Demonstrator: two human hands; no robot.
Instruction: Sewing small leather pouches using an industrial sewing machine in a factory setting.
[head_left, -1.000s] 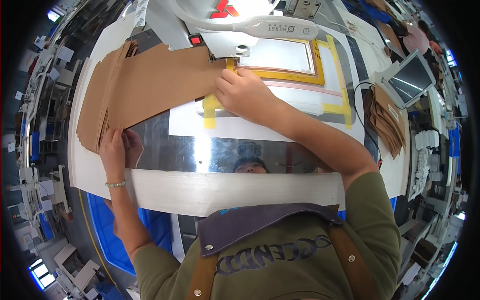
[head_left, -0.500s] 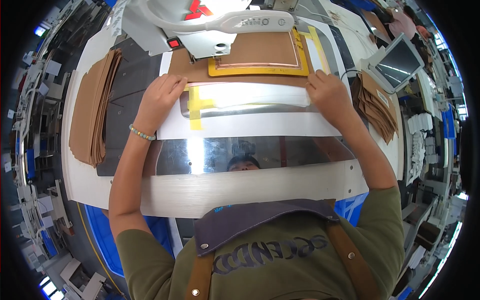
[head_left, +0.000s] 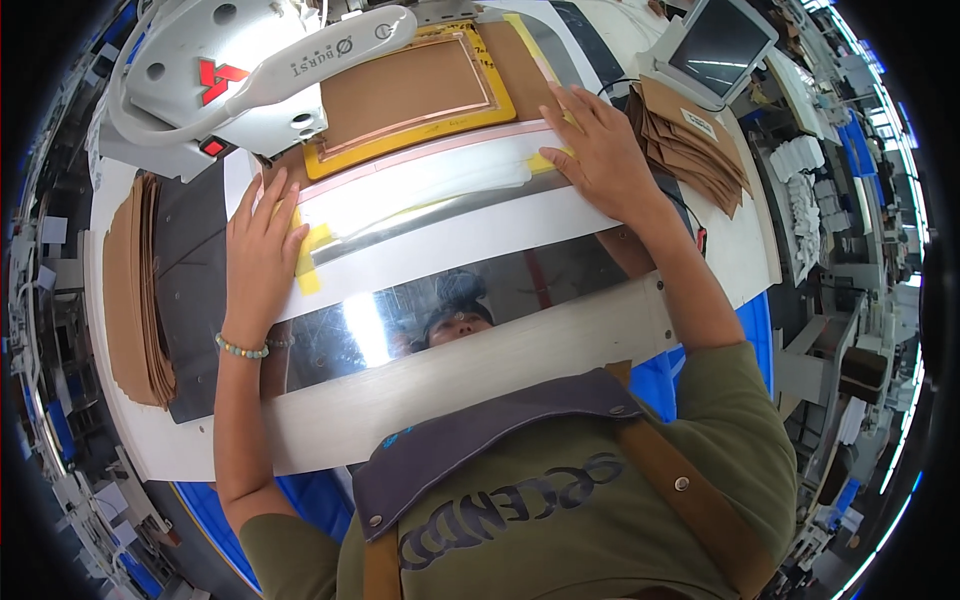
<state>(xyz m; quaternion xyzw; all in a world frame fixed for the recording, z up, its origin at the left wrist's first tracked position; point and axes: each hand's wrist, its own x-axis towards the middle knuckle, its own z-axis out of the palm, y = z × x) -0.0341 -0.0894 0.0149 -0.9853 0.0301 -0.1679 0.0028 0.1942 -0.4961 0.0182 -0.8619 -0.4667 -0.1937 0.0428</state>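
Note:
A brown sheet (head_left: 525,75) lies under the machine head, with a yellow frame (head_left: 415,142) on top of it. Along the sheet's near edge runs a white strip (head_left: 430,195) fixed with yellow tape (head_left: 309,275). My left hand (head_left: 262,255) rests with fingers outstretched at the strip's left end, beside the tape. At the other end, my right hand (head_left: 603,160) is spread, its fingertips over the brown sheet's near right corner. Neither hand grips anything.
The white machine head (head_left: 205,65) with a long handle (head_left: 320,58) overhangs the far left. Stacks of brown sheets (head_left: 128,295) and folded brown pieces (head_left: 690,150) flank the work. A monitor (head_left: 710,50) stands far right. A shiny metal plate (head_left: 420,310) lies nearer me.
The whole view has turned and shifted. Both hands have gone from pinching the brown sheet's near corners to lying with fingers spread.

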